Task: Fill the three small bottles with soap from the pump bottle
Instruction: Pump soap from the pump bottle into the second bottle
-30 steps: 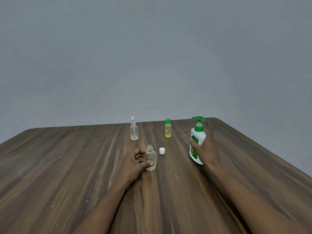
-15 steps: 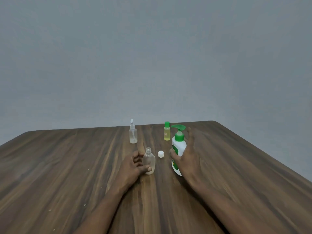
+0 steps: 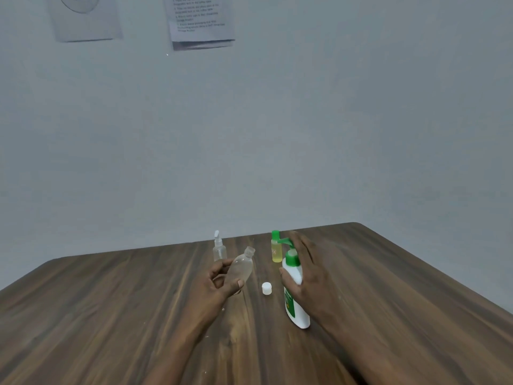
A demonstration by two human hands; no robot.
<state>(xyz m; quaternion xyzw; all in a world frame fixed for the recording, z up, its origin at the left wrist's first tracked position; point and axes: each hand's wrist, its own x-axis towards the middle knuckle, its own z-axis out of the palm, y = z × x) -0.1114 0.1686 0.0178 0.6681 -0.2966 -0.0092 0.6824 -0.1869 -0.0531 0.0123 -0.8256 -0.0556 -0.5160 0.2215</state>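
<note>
Tabletop [image 3: 111, 315] of dark wood carries everything. Largest on it is the pump bottle [image 3: 297, 312], white with a green head, at the near right. The right hand [image 3: 311, 276] is wrapped round its shoulder, thumb on the left side and fingers reaching up beside the pump. I cannot tell whether its base rests on the wood. Left of it, the left hand [image 3: 219, 284] grips the clear bottle [image 3: 242, 268] by its body. The bottle is uncapped and tilted, its open neck leaning right toward the spout but apart from it.

At the far edge the spray-topped bottle [image 3: 219, 251] and the yellow bottle [image 3: 276, 251] stand upright and closed. The white cap [image 3: 266, 288] lies between the hands.

The step looks like lining up a small bottle for filling. Next, the narrow mouth must sit right under the spout before a slow press on the pump — otherwise soap could run down the outside.
</note>
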